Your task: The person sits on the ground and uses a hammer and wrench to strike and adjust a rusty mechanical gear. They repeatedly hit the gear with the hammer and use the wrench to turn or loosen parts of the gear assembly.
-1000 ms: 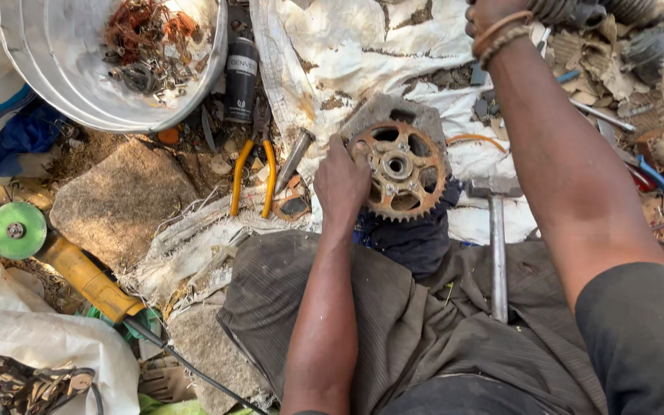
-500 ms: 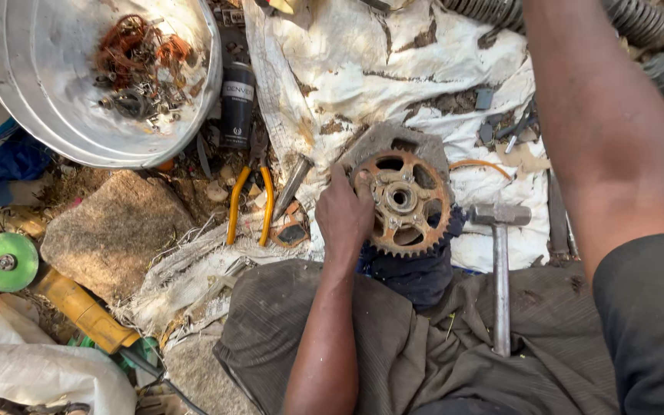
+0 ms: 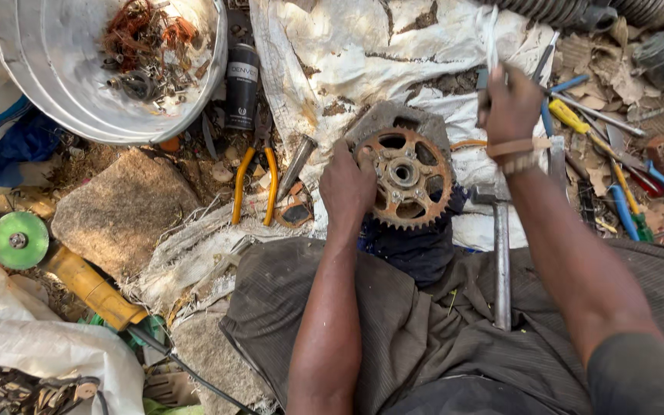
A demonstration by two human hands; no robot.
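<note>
- Left hand (image 3: pixel 347 188) had its fingers curled tight on the left rim of the rusty sprocket (image 3: pixel 407 178), apparently steadying it
- Sprocket lay flat, face up, on dark cloth (image 3: pixel 416 250) above the lap
- Right hand (image 3: pixel 510 104) was closed around a slim tool (image 3: pixel 489 54) pointing away; hammer (image 3: pixel 499 253) lay beside the sprocket, lengthwise toward the person
</note>
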